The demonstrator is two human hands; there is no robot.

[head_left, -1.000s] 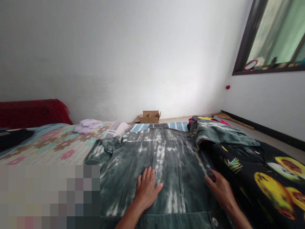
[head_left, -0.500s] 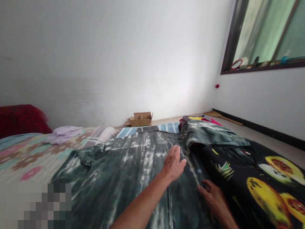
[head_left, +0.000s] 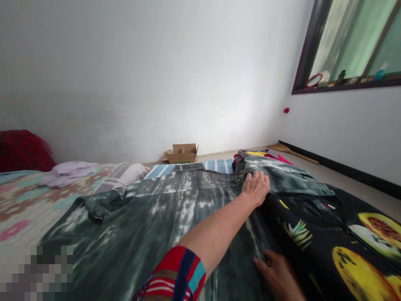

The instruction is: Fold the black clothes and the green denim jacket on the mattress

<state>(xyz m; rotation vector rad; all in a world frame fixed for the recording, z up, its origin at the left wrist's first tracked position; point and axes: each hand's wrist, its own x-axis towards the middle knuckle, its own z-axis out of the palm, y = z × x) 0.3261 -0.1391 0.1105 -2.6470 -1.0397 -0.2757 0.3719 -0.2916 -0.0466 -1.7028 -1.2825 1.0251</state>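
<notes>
A grey-green tie-dyed denim jacket (head_left: 175,217) lies spread out, back up, with its collar at the far end. Its right sleeve (head_left: 291,177) stretches off over a black fruit-print garment (head_left: 313,234). My left hand (head_left: 257,188) reaches across to where that sleeve meets the shoulder, its fingers curled down onto the cloth. Lower down, my right hand (head_left: 278,271) is at the jacket's right side edge, thumb and forefinger closing on the fabric there. The tips of its other fingers are hidden.
Folded clothes (head_left: 260,154) are piled behind the sleeve. An open cardboard box (head_left: 181,154) stands by the wall. To the left, a lilac cloth (head_left: 67,173) and a striped pillow (head_left: 122,175) rest on a floral bedspread (head_left: 21,209). A window (head_left: 347,46) is at upper right.
My left hand has moved forward and right from above the jacket's back to the sleeve top, its fingers now curled. My right hand stays by the side edge, slightly lower in view.
</notes>
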